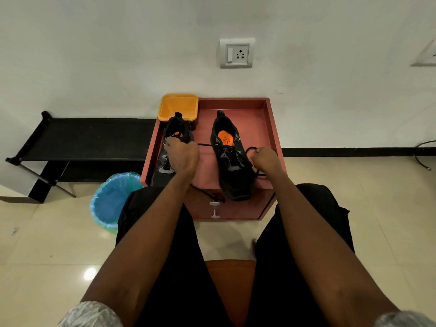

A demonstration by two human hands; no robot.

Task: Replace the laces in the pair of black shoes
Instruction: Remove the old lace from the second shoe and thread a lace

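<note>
Two black shoes with orange insoles stand on a reddish cabinet top (pixel 259 128). The right shoe (pixel 232 161) has a black lace (pixel 205 145) through its upper eyelets. One end of the lace runs taut to the left into my left hand (pixel 182 156), which grips it above the left shoe (pixel 175 133). The other end loops to the right, where my right hand (pixel 265 159) pinches it beside the right shoe. Another stretch of lace hangs over the cabinet's front edge. My left hand hides much of the left shoe.
An orange plastic tub (pixel 178 106) sits at the cabinet's back left corner. A bin with a blue liner (pixel 113 199) stands on the floor to the left, next to a low black rack (pixel 77 140). Two metal knobs (pixel 214 210) stick out of the cabinet front.
</note>
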